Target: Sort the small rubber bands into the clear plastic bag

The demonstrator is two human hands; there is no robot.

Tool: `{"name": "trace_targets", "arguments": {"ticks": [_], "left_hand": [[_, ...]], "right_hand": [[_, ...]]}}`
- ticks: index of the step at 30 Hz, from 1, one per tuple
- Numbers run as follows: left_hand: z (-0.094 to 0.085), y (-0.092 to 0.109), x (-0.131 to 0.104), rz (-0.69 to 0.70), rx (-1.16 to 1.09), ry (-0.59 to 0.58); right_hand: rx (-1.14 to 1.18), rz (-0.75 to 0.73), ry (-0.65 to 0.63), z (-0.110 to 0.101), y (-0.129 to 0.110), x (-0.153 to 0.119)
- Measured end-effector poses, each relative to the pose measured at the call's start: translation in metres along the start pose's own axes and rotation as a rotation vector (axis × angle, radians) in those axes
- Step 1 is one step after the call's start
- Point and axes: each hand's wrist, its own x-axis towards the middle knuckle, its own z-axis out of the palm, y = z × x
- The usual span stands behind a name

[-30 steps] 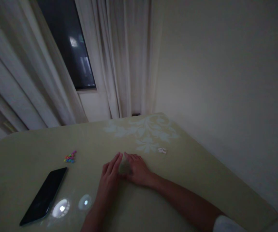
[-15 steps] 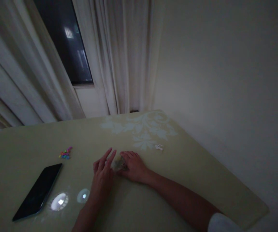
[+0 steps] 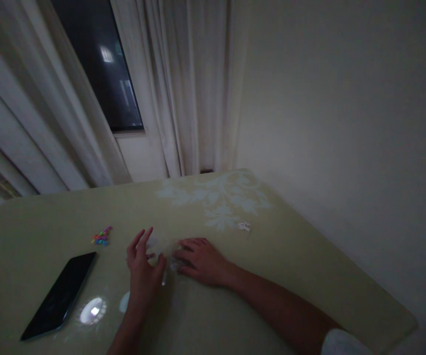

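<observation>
Near the middle of the table, a see-through, crinkled piece of plastic (image 3: pixel 174 265) lies between my two hands. It is faint and blurred, so its exact kind is unclear. My right hand (image 3: pixel 205 262) rests low over its right side, fingers curled down onto it. My left hand (image 3: pixel 144 268) is at its left side, thumb and fingers spread apart. More clear film and a small dark bit show in the gap between that thumb and the fingers; whether they touch it cannot be made out.
A pile of small multicoloured pieces (image 3: pixel 102 236) lies to the left. Closer to me is a black-screened tablet or phone (image 3: pixel 60 296). Small white pieces (image 3: pixel 244 227) lie to the right, on the pale green table (image 3: pixel 272 266). A wall (image 3: pixel 338 123) borders the table's right side.
My left hand has moved left, away from my right hand, and its thumb and fingers have spread. The plastic now spans a wider gap. My right hand has hardly shifted.
</observation>
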Motion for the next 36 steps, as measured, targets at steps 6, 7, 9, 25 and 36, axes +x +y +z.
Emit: {"name": "trace_targets", "arguments": {"ticks": [6,7,9,25,36], "left_hand": [[0.001,-0.005,0.002,-0.219,-0.091,0.029],[0.001,-0.005,0.002,-0.235,-0.100,0.026],[0.003,-0.009,0.002,-0.257,-0.124,0.008],[0.021,-0.019,-0.011,0.085,0.254,-0.273],[0.051,0.037,-0.061,0.188,-0.017,-0.610]], "right_hand": [[-0.068,0.173,0.095,0.010,0.004,0.003],[-0.063,0.150,0.087,0.011,0.006,0.004],[-0.055,0.098,0.064,0.011,0.009,0.005],[0.058,0.071,-0.061,-0.031,0.007,-0.078],[0.279,0.289,0.043,-0.045,0.029,-0.089]]}}
